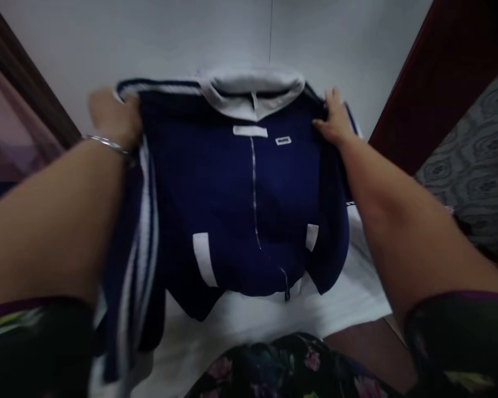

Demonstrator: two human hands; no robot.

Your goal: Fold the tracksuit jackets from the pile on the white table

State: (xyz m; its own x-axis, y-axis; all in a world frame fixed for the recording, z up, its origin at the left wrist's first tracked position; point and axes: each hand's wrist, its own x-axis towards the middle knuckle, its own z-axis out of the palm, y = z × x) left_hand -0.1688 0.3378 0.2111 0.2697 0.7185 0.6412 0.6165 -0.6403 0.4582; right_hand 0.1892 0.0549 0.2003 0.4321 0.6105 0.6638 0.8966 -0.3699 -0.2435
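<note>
A navy blue zip-up jacket [216,182] hangs in front of me, its white collar [219,105] at the top. The front zipper runs down the middle, and white strips mark the two pockets. My left hand [115,116], blurred and with a silver bangle at the wrist, is closed on the shoulder at the left. At the right shoulder my right hand [336,119] grips the cloth, thumb toward the collar. White stripes run along the sleeve [143,237] that hangs by my left forearm.
Below the jacket lies a white surface [249,318]. A pale wall or panel [336,38] stands behind, with a dark red upright [431,72] and patterned fabric [477,149] on the right. Pink cloth [16,121] hangs at the left.
</note>
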